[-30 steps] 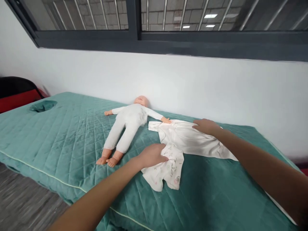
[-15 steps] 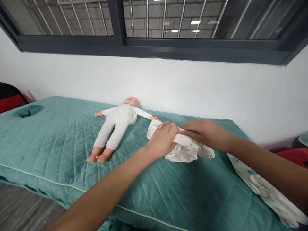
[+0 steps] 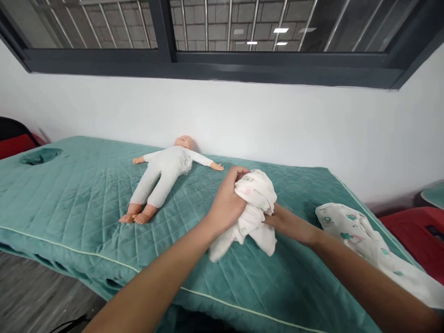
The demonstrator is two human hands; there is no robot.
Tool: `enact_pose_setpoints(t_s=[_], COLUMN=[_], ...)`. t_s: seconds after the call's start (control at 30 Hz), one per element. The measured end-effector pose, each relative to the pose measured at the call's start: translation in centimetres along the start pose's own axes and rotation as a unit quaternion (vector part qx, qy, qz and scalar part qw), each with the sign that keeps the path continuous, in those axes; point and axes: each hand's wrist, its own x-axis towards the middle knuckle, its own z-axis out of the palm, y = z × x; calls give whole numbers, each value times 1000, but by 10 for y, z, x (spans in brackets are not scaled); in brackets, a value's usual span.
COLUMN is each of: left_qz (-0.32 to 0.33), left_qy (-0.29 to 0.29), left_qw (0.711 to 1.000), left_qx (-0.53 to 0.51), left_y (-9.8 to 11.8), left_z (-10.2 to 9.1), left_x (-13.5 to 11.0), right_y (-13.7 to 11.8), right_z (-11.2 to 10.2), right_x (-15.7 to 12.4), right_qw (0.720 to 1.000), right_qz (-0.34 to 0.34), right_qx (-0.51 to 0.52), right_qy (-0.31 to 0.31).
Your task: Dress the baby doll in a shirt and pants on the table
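Note:
A bunched white baby garment point(image 3: 255, 192) with small pale prints is held up between my two hands above the bed. My left hand point(image 3: 229, 196) is closed round its left side, thumb and fingers at the upper edge. My right hand point(image 3: 277, 217) reaches in from the right, its fingers hidden behind and within the folds. Two loose ends of the garment hang below my hands. To the left, a baby doll point(image 3: 169, 162) in a white body suit lies on its back, arms spread, feet towards me.
A green quilted cover point(image 3: 79, 194) lies over the bed, with a hole point(image 3: 41, 156) at its left end. A white cloth with green prints point(image 3: 360, 240) lies at the right. Beyond it is a red chair or case point(image 3: 416, 236). A white wall and a barred window point(image 3: 225, 69) stand behind.
The garment has turned from spread flat and low to a bunched upright shape. My right hand has moved down and into its folds; my left hand has shifted slightly left. The doll lies unchanged.

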Motion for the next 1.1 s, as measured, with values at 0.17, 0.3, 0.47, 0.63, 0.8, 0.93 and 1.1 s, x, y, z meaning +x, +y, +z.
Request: enact_pose_setpoints(t_s=[0.17, 0.3, 0.47, 0.63, 0.8, 0.93, 1.1], left_qz=[-10, -24, -27, -46, -116, -197, -375], left_qy=[-1, -8, 95, 229, 397, 408, 470], left_qw=[998, 999, 991, 951, 848, 723, 622], left_qx=[-55, -26, 92, 202, 331, 521, 502], left_y=[-27, -50, -73, -99, -103, -94, -86], left_z=[-2, -20, -43, -74, -161, -234, -269], left_x=[-18, -37, -79, -126, -183, -236, -309], right_y=[4, 0, 9, 25, 52, 72, 80], right_z=[36, 54, 99, 119, 73, 38, 29], right_x=[7, 24, 46, 50, 36, 27, 25], right_qw=[967, 931, 927, 926, 960, 971, 979], right_qz=[-13, -36, -13, -61, -20, 4, 12], right_qx=[254, 359, 341, 253, 190, 171, 136], right_qy=[-12, -63, -158, -274, -205, -168, -153])
